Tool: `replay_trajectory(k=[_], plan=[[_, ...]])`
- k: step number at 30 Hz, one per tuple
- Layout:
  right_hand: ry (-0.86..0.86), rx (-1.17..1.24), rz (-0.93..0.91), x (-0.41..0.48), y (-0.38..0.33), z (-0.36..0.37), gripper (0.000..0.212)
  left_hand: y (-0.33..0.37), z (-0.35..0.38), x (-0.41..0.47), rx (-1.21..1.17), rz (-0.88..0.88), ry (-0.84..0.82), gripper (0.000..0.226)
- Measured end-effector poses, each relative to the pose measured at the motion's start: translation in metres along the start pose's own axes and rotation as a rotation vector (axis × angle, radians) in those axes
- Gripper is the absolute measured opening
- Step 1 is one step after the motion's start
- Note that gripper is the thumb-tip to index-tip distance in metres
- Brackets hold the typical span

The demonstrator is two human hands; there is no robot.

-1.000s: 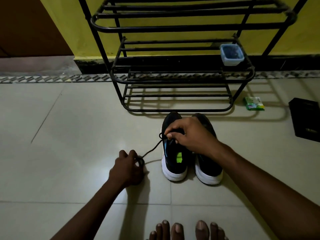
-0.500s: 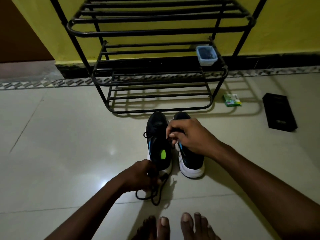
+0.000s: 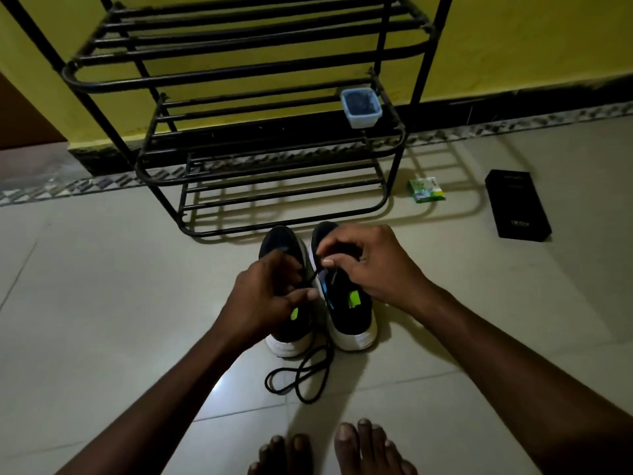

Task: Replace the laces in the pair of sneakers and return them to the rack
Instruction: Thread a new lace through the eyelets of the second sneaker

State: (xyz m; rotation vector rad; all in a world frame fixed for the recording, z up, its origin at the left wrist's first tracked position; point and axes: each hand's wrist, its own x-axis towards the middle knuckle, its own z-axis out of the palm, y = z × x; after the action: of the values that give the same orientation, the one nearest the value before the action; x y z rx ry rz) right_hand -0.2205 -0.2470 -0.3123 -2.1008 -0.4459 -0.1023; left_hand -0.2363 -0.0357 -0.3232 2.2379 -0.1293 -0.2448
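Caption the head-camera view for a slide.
Left hand and right hand pinch a black lace over the pair of sneakers, its slack looped on the floor before the rack.

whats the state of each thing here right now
left sneaker: upright on floor
right sneaker: upright on floor, beside it
lace: slack end looped on floor
left hand: grips lace
right hand: pinches lace over right sneaker
rack: no sneakers on it
tub: on rack shelf

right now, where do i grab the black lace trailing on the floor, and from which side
Pinch the lace at the near bend of its loops, coming down from the person's side. There it lies flat on bare tile, clear of other things. Its far end climbs between the sneakers toward the left hand and right hand, a crowded spot, probably harder to reach.
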Motion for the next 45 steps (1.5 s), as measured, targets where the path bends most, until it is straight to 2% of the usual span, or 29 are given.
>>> replay_trajectory(k=[1,3,5,8,13,16,21,25,29,36,45], plan=[[0.028,0.009,0.007,0.000,0.000,-0.001,0.014,0.005,0.005,0.004,-0.123,-0.011,-0.005,0.039],[0.065,0.028,0.023,0.000,0.002,-0.004,0.015,0.014,0.014,0.012,-0.277,-0.016,-0.019,0.032],[0.097,0.047,0.050,0.001,0.006,-0.005,0.016,0.021,0.020,0.017,-0.332,0.015,0.004,0.017],[0.175,0.062,0.106,0.000,0.017,-0.005,0.019,0.018,0.025,0.027,-0.356,0.009,0.037,0.014],[0.240,-0.045,0.319,0.001,0.056,0.007,0.023,0.002,0.031,0.055,-0.164,-0.033,0.077,0.018],[0.150,-0.136,0.420,0.002,0.079,0.016,0.036,-0.001,0.035,0.077,0.019,-0.027,0.115,0.020],[0.002,-0.215,0.503,0.015,0.089,0.029,0.065,0.001,0.047,0.111,0.175,-0.018,0.080,0.010],[-0.086,-0.352,0.527,0.026,0.094,0.036,0.047,0.003,0.061,0.126,0.182,-0.024,0.067,0.014],[-0.031,-0.482,0.532,0.032,0.097,0.040,0.033,-0.009,0.074,0.135,0.138,-0.067,0.034,0.008],[0.204,-0.143,0.596,0.021,0.121,0.039,0.019,-0.021,0.088,0.138,0.032,-0.160,0.067,0.005],[0.254,0.055,0.673,0.022,0.134,0.036,0.017,-0.021,0.092,0.142,0.043,-0.157,0.044,0.007]])
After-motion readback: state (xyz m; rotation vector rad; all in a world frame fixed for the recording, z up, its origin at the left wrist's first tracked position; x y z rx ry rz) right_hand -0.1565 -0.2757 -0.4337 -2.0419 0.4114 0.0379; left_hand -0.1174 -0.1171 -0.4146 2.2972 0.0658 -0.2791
